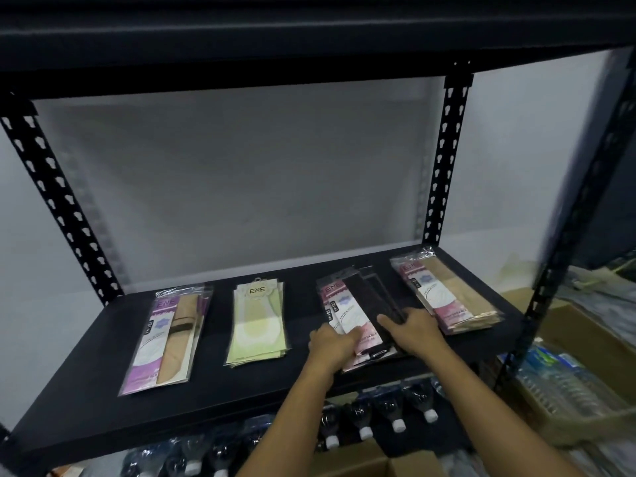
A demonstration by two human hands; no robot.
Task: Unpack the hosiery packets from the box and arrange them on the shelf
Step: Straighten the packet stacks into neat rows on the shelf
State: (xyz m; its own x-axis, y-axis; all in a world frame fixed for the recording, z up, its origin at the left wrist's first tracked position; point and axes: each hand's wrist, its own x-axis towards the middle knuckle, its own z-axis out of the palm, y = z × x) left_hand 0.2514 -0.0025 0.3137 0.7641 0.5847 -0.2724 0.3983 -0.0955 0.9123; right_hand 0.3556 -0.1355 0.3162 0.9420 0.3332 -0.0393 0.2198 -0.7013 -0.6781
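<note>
The pile of dark packets (361, 304) lies flat on the black shelf (241, 390), fanned a little, its top packets skewed away from those beneath and its near end close to the shelf's front edge.

The slippery plastic sleeves look likely to slide over one another. A squeeze from one side only could splay the pile further, and a pull toward the person could tip the lowest packets off the front onto the bottles (364, 418) below the pile.

The left hand (332, 347) grips the pile's near left corner, fingers curled over the edge. The right hand (411, 330) clasps the right side, thumb laid across the top packet and fingers down the edge. Both seem to be squaring it up.

Just right of the pile sits a beige pile (444, 297), close to the right hand's knuckles. To its left lies a green pile (258, 325), and farther left a purple pile (165, 339). A cardboard box (395, 466) stands open below it.
</note>
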